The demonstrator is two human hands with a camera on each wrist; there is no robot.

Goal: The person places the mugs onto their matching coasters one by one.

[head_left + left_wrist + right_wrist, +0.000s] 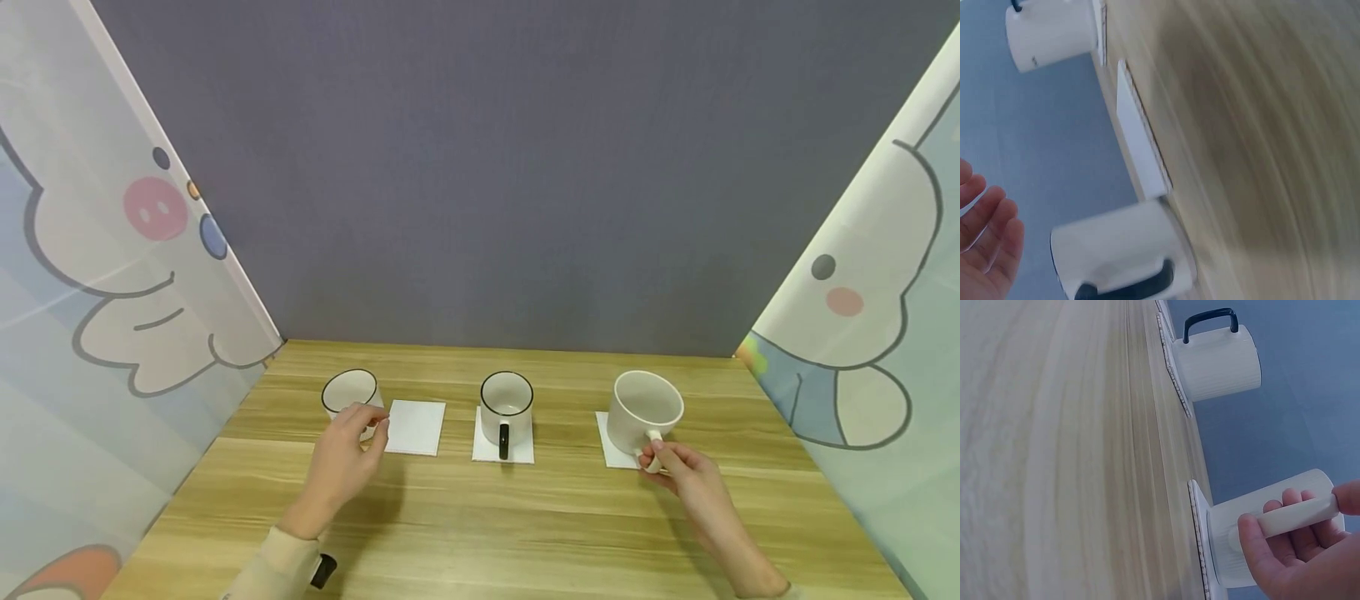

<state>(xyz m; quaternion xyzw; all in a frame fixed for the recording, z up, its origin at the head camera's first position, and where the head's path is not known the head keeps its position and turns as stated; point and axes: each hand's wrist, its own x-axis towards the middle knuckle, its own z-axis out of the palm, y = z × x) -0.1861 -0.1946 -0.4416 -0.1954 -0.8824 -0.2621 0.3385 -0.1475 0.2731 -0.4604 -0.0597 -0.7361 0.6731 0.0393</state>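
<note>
At the left, a white mug (351, 389) with a dark rim stands on the table beside a white square coaster (416, 427). My left hand (343, 458) hovers by this mug, fingers relaxed and bent, overlapping it in the head view. In the left wrist view the fingers (988, 231) are apart from the mug, whose dark handle (1132, 289) shows. My right hand (693, 487) grips the handle (1297, 515) of an all-white mug (626, 425). That mug stands upright over the right coaster (611, 450), its base right at the coaster's surface in the right wrist view.
Between the hands, another dark-rimmed white mug (495, 421) sits on a coaster (483, 450), its black handle (504, 442) toward me. A grey panel (480, 183) rises behind the wooden table (480, 525). Cartoon-printed curtains (97, 250) hang at both sides.
</note>
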